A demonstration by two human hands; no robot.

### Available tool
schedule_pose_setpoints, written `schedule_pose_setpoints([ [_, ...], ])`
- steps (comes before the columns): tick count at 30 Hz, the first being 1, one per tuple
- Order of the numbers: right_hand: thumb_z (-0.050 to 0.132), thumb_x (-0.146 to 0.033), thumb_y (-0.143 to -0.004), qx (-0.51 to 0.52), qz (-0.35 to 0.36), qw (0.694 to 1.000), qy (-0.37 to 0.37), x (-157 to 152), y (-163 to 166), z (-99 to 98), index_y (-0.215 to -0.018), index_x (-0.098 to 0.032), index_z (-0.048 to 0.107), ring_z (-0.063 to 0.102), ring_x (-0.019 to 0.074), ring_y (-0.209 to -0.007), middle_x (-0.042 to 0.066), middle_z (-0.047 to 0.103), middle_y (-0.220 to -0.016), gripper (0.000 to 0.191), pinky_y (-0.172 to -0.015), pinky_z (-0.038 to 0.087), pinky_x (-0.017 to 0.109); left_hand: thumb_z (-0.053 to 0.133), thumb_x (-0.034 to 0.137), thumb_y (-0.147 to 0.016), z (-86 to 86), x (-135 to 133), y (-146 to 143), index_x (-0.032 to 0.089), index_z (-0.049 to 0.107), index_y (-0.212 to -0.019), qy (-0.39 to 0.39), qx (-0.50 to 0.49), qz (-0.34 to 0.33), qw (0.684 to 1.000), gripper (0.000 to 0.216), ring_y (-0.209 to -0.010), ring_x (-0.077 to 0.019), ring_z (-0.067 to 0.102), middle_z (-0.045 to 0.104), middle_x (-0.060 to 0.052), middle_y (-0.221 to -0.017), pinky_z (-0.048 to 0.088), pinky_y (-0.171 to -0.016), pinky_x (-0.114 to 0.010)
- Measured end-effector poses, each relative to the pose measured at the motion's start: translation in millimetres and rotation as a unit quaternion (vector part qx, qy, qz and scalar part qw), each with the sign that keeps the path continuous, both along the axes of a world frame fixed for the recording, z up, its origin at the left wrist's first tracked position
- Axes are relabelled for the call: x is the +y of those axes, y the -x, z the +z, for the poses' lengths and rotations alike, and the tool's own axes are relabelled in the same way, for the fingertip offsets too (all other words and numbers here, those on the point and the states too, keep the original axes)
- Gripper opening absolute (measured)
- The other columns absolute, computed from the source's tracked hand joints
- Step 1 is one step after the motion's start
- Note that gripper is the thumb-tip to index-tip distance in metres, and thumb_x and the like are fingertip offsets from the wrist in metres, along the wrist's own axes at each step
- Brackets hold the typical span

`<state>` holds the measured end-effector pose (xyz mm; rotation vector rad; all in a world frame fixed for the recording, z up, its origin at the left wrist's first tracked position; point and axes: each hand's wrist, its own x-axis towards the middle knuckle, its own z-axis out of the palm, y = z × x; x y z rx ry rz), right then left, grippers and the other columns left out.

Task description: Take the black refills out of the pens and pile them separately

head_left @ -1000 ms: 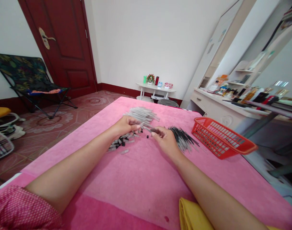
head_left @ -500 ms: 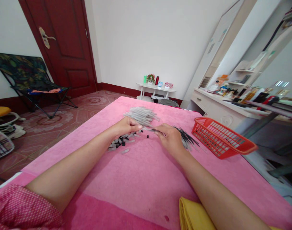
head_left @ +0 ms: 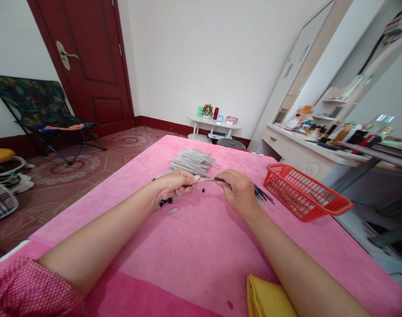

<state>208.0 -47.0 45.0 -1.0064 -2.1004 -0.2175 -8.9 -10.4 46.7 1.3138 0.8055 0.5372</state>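
Both hands are raised a little above the pink-covered surface (head_left: pixel 187 259), meeting over its middle, towards the far edge. Left hand (head_left: pixel 176 185): fingers curled, thumb and forefinger pressed on one end of a grey pen barrel (head_left: pixel 204 179), which lies level and points across to the other hand. Right hand (head_left: pixel 237 192): fingers bunched, tips pinching a dark refill (head_left: pixel 219 179) in line with the barrel's open end; whether the refill tip is already inside cannot be told at this size. Holding both pieces on one level line, one per hand, looks like the way to keep the two ends matched. Stock is sorted by kind and laid within reach. The heap of grey barrels (head_left: pixel 192 160) sits just beyond the left hand, nearer the far edge. The bundle of black refills (head_left: pixel 263 194) lies just beside and partly behind the right hand. A few small caps (head_left: pixel 166 202) show beneath the left hand, with one loose grey piece (head_left: pixel 171 211) and a small black bit (head_left: pixel 203 190) close by. A red basket (head_left: pixel 322 207) stands by the right edge, near the refills, an easy reach for the right hand; its contents are not visible. A yellow item (head_left: pixel 267 297) sits at the near edge by the right forearm, untouched.
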Motion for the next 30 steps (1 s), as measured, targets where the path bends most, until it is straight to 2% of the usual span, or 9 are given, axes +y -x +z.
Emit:
schedule_pose_setpoints([
  [6,0.056,-0.014,-0.081,0.037,0.048,0.998,-0.007,1.8,-1.6,-1.3,-0.082,-0.018,0.063,0.060,0.0173,-0.076,0.005,0.067,-0.079,0.009,-0.071,0.045,0.029,0.071,0.049,-0.062,4.5,-8.7,-5.9,0.015,0.042,-0.060,0.019,0.001,0.005,1.000,0.045,-0.035,0.0000,0.017,0.040,0.005,-0.043,0.006,-0.037,-0.017],
  [15,0.050,-0.015,-0.084,-0.026,0.094,0.995,-0.015,3.3,-7.4,4.9,-0.082,-0.017,0.062,0.059,0.0169,-0.073,0.006,0.065,-0.078,0.012,-0.069,0.045,0.030,0.073,0.039,-0.063,4.2,-11.4,-8.3,0.015,0.042,-0.061,0.092,-0.006,-0.016,0.996,0.039,-0.035,-0.0001,0.016,0.031,0.008,-0.041,0.006,-0.038,-0.016],
  [20,0.047,-0.015,-0.086,-0.078,0.043,0.996,0.014,0.1,-1.0,3.4,-0.095,-0.017,0.062,0.058,0.0178,-0.079,0.007,0.065,-0.084,0.017,-0.072,0.044,0.030,0.068,0.042,-0.068,2.5,-8.7,-13.0,0.016,0.040,-0.061,0.077,-0.030,0.029,0.996,0.038,-0.035,-0.0005,0.013,0.029,0.009,-0.042,0.004,-0.038,-0.017],
  [23,0.053,-0.025,-0.086,-0.133,-0.007,0.991,0.018,-4.7,5.3,6.5,-0.096,-0.019,0.063,0.057,0.0194,-0.082,0.007,0.065,-0.086,0.015,-0.074,0.042,0.031,0.064,0.049,-0.071,0.3,-13.4,-20.4,0.016,0.040,-0.060,0.025,-0.046,0.065,0.997,0.042,-0.036,-0.0012,0.014,0.031,0.008,-0.042,0.005,-0.039,-0.019],
  [25,0.059,-0.028,-0.083,-0.156,-0.044,0.987,0.006,-7.4,6.6,12.1,-0.090,-0.021,0.064,0.055,0.0209,-0.084,0.007,0.065,-0.086,0.012,-0.074,0.041,0.032,0.059,0.055,-0.073,-1.2,-18.7,-26.1,0.016,0.042,-0.060,-0.027,-0.059,0.062,0.996,0.045,-0.037,-0.0020,0.018,0.036,0.006,-0.044,0.008,-0.039,-0.019],
  [27,0.060,-0.027,-0.081,-0.144,-0.082,0.986,-0.003,-7.9,2.7,19.5,-0.086,-0.021,0.064,0.055,0.0208,-0.084,0.007,0.065,-0.087,0.008,-0.071,0.041,0.031,0.054,0.059,-0.075,-2.4,-23.1,-30.2,0.015,0.046,-0.061,-0.075,-0.063,0.046,0.994,0.048,-0.038,-0.0031,0.024,0.041,0.004,-0.047,0.012,-0.040,-0.020],
  [30,0.057,-0.024,-0.082,-0.055,-0.143,0.988,-0.015,-3.8,-16.1,32.8,-0.091,-0.020,0.062,0.057,0.0184,-0.076,0.006,0.064,-0.088,0.011,-0.067,0.041,0.029,0.051,0.060,-0.077,-4.2,-24.7,-32.1,0.014,0.052,-0.064,-0.118,-0.039,0.039,0.991,0.048,-0.041,-0.0042,0.031,0.046,0.003,-0.050,0.017,-0.041,-0.020],
])
